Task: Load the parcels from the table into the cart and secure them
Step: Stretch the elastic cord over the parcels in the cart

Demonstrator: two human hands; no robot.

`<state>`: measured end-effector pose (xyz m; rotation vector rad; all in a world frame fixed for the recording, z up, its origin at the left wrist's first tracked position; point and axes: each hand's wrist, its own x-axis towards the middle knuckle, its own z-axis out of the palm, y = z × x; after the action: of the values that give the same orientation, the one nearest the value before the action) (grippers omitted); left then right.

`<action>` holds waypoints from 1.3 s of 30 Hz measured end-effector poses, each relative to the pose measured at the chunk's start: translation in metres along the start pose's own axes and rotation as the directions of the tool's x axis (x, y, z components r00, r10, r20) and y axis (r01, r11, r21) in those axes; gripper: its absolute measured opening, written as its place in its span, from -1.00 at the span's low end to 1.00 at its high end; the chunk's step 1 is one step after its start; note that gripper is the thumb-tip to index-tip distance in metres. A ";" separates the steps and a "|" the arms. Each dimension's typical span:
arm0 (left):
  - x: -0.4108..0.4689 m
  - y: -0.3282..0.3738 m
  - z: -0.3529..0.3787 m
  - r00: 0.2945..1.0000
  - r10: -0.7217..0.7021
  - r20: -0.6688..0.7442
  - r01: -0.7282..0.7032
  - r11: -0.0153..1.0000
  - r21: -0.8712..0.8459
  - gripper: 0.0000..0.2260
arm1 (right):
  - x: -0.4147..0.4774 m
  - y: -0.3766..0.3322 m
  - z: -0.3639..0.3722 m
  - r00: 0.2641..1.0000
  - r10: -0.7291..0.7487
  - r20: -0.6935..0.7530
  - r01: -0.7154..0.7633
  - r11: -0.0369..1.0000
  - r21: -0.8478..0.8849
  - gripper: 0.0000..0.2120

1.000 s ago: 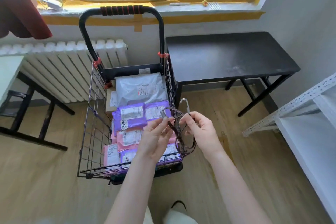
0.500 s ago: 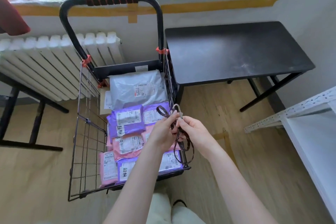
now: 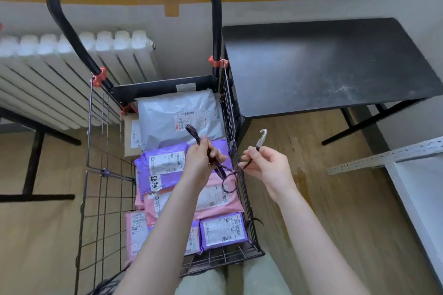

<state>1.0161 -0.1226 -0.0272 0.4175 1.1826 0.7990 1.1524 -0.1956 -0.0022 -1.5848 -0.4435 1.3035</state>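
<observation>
Above the cart (image 3: 105, 187), my left hand (image 3: 203, 163) grips the looped cord (image 3: 226, 171); my right hand (image 3: 268, 165) pinches it under the hook (image 3: 261, 137), beside the cart's right wall.

Spare room: radiator (image 3: 48, 72), black table (image 3: 323, 67).

One cord (image 3: 229, 170) between left hand (image 3: 200, 163) and right hand (image 3: 268, 165); one hook (image 3: 261, 137) above right hand. One cart (image 3: 105, 199). Beneath and beyond hands: one grey parcel (image 3: 167, 112), four purple parcels (image 3: 163, 167), at least two pink parcels (image 3: 215, 202), one box (image 3: 130, 137). One table (image 3: 323, 67) beyond right hand.
</observation>
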 end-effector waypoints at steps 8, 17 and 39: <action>0.048 -0.021 -0.001 0.994 0.099 0.041 -0.107 0.913 0.395 -0.69 | 0.068 0.038 -0.035 0.979 0.100 -0.177 -0.088 0.993 0.075 -0.85; 0.066 -0.051 0.033 0.969 0.072 0.236 -0.247 0.321 0.914 -0.76 | 0.135 0.093 -0.096 0.926 0.285 -0.246 -0.279 0.959 0.060 -0.81; 0.133 -0.051 0.110 0.868 -0.062 0.492 -0.431 -0.584 0.688 -0.66 | 0.247 0.187 -0.077 0.418 0.797 0.436 -0.906 0.330 0.266 -0.44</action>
<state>1.1557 -0.0454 -0.1102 2.5376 1.1520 -0.5091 1.2523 -0.1204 -0.2960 -1.2089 0.7318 2.2161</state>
